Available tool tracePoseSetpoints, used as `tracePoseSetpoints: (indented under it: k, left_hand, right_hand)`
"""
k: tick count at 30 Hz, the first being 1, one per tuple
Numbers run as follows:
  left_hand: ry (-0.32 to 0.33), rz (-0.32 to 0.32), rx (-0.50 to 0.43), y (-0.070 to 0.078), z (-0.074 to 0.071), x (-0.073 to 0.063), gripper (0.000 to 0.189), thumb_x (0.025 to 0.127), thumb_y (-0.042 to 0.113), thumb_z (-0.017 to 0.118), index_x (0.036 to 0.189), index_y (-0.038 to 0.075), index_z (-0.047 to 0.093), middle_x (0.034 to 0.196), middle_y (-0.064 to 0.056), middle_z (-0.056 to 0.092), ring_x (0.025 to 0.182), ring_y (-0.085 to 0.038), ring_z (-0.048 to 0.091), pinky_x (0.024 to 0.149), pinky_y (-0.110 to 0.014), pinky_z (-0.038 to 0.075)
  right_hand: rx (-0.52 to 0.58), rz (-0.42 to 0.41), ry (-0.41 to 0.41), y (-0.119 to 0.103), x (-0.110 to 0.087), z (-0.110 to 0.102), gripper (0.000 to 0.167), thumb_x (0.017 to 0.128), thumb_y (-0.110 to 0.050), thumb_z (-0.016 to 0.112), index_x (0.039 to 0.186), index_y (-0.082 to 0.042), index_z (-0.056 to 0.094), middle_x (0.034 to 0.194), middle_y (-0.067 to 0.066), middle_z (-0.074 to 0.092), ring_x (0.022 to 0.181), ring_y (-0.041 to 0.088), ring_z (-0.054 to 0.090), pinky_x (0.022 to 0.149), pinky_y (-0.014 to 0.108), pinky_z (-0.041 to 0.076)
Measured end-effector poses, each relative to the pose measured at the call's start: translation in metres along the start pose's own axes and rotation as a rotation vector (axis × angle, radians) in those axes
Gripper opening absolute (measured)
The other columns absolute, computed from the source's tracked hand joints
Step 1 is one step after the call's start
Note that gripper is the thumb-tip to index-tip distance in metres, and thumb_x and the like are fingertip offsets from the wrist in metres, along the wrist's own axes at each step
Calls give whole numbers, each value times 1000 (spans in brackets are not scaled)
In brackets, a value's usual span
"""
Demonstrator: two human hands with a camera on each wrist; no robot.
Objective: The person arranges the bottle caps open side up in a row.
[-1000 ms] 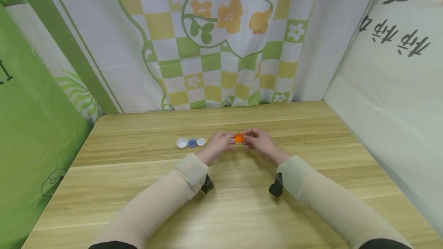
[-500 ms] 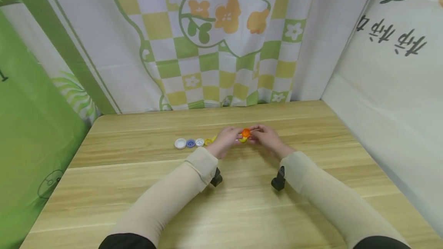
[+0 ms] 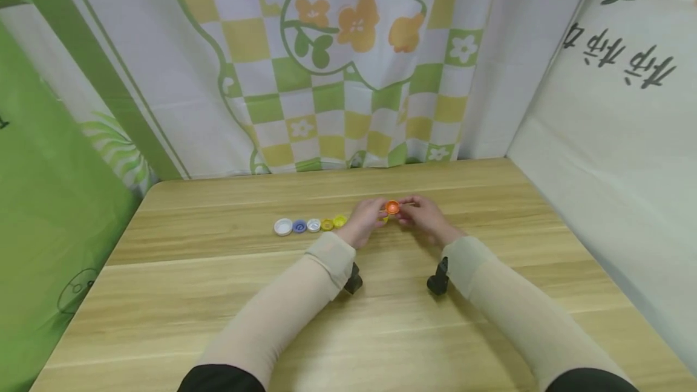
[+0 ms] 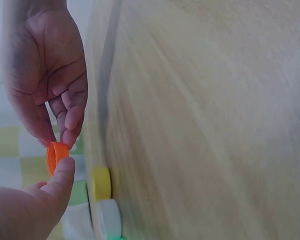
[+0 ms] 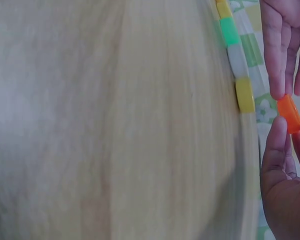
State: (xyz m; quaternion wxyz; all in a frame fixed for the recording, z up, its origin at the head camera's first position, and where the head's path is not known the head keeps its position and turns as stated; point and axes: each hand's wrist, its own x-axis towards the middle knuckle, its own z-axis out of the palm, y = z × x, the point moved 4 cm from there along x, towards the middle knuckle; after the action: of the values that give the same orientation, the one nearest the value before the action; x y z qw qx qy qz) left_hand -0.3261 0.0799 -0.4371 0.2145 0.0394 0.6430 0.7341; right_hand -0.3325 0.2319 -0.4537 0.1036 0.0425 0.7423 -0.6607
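In the head view an orange bottle cap is held up between both hands, its hollow side showing. My left hand pinches it from the left, the thumb on its side in the left wrist view. From the right, my right hand holds it too, with thumb and fingers round its edge in the right wrist view. Close below the hands, a yellow cap ends a row of caps on the table. Beside it are a white cap and a green cap, hidden by my left hand in the head view.
The row continues leftward on the wooden table with yellow caps, a small white cap, a blue cap and a larger white cap. A patterned curtain hangs behind the table's far edge.
Both hands have moved right and slightly farther off with the orange cap, the left hand more so. Yellow caps in the row have come into view from behind the left hand.
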Motion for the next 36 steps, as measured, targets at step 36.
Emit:
tracePoseSetpoints:
  k: [36]
  left_hand:
    - [-8, -82, -87, -8, 11, 3, 54, 108, 24, 43, 151, -8, 37, 156, -25, 35, 142, -39, 39, 120, -51, 31]
  right_hand:
    - [-257, 111, 87, 6, 10, -11, 32, 104, -4, 52, 130, 15, 56, 100, 17, 66, 79, 12, 62, 69, 20, 58]
